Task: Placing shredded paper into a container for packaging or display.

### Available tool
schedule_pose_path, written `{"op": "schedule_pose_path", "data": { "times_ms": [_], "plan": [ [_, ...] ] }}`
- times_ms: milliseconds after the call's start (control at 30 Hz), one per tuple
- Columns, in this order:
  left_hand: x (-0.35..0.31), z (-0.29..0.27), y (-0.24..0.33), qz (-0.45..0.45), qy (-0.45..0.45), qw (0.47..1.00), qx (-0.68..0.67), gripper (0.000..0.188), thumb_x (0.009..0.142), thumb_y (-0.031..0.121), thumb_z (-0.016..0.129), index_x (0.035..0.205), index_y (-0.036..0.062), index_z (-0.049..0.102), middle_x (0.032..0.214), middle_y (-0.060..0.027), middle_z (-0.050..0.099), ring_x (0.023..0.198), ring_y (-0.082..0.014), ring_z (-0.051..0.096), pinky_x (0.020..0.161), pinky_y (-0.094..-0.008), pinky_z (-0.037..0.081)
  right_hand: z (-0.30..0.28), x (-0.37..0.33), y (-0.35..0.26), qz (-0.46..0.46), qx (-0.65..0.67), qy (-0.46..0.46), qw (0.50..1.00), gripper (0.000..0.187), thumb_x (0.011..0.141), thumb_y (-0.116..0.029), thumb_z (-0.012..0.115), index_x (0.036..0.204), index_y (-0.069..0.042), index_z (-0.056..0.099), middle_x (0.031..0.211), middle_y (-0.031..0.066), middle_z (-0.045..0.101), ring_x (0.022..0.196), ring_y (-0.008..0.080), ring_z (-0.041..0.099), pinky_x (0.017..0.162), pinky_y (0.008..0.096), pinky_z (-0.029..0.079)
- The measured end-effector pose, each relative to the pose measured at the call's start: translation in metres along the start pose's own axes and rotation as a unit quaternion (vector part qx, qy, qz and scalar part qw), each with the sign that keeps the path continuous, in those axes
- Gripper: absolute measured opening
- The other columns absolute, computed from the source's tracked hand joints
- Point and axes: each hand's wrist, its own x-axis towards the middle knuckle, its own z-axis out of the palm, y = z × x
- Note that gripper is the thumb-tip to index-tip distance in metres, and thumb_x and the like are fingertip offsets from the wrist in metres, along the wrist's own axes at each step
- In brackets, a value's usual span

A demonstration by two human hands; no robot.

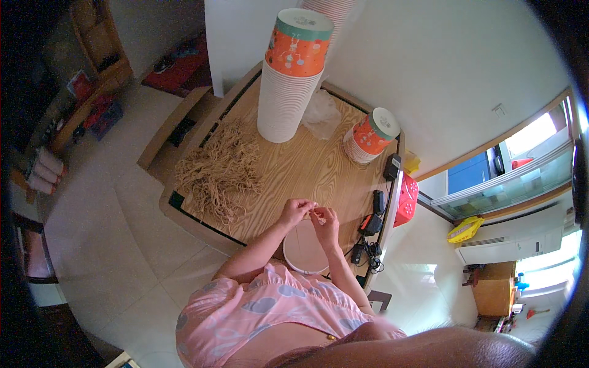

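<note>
My left hand [297, 211] and my right hand [326, 223] meet at the table's near side, fingertips pinched close together. Whatever lies between the fingers is too small to make out. Just below them, between my forearms, is a round, pale paper bucket [302, 251] with a white rim, partly covered by my right hand and arm. To the left of my hands lies a tangled heap of tan cords [221, 175]. Farther off rises a tall stack of white paper buckets [285, 104], its top one orange with a green band.
A shorter stack of orange buckets [371, 138] stands at the far right, near a crumpled clear plastic bag [321, 115]. Black power adapters [370, 224] and tangled cables [369, 253] line the wooden table's [300, 175] right edge. A red plastic basket [406, 199] sits beyond it.
</note>
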Motion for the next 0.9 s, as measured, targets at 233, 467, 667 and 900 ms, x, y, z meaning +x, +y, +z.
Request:
{"op": "schedule_pose_path", "data": {
  "times_ms": [233, 467, 667, 900],
  "plan": [
    [-0.004, 0.002, 0.016, -0.021, -0.012, 0.997, 0.078, 0.016, 0.080, 0.015, 0.060, 0.087, 0.0025, 0.067, 0.078, -0.0049, 0.066, 0.070, -0.0088, 0.060, 0.063, -0.0225, 0.047, -0.001, -0.001, 0.012, 0.047, 0.050, -0.017, 0.997, 0.008, 0.073, -0.006, 0.064, 0.080, -0.003, 0.061, 0.075, 0.0103, 0.058, 0.068, 0.0228, 0.056, 0.062, 0.0315, 0.046],
    [0.009, -0.002, -0.014, 0.056, -0.002, 0.993, 0.099, 0.021, 0.079, 0.024, 0.062, 0.086, 0.0050, 0.068, 0.072, -0.0016, 0.065, 0.061, -0.0103, 0.057, 0.059, -0.0258, 0.046, -0.004, 0.006, 0.014, 0.122, 0.108, -0.041, 0.986, 0.005, 0.077, -0.002, 0.060, 0.081, -0.001, 0.061, 0.074, 0.0054, 0.063, 0.067, 0.0101, 0.058, 0.063, 0.0239, 0.047],
    [0.005, 0.003, 0.002, 0.030, 0.005, 0.977, 0.209, 0.016, 0.080, 0.023, 0.062, 0.083, 0.0080, 0.069, 0.063, -0.0009, 0.062, 0.050, -0.0066, 0.050, 0.048, -0.0248, 0.041, -0.006, 0.008, 0.017, 0.140, 0.161, -0.064, 0.975, 0.004, 0.079, 0.000, 0.058, 0.082, -0.001, 0.060, 0.076, 0.0047, 0.063, 0.068, 0.0101, 0.058, 0.060, 0.0221, 0.046],
    [0.005, 0.005, -0.002, 0.018, -0.035, 0.986, 0.162, 0.016, 0.079, 0.017, 0.062, 0.083, 0.0031, 0.067, 0.073, -0.0058, 0.066, 0.066, -0.0112, 0.062, 0.062, -0.0264, 0.048, -0.005, 0.010, 0.047, 0.143, 0.179, -0.095, 0.969, 0.007, 0.079, 0.004, 0.055, 0.082, 0.000, 0.058, 0.078, 0.0057, 0.063, 0.070, 0.0111, 0.059, 0.061, 0.0218, 0.045]
  ]
}}
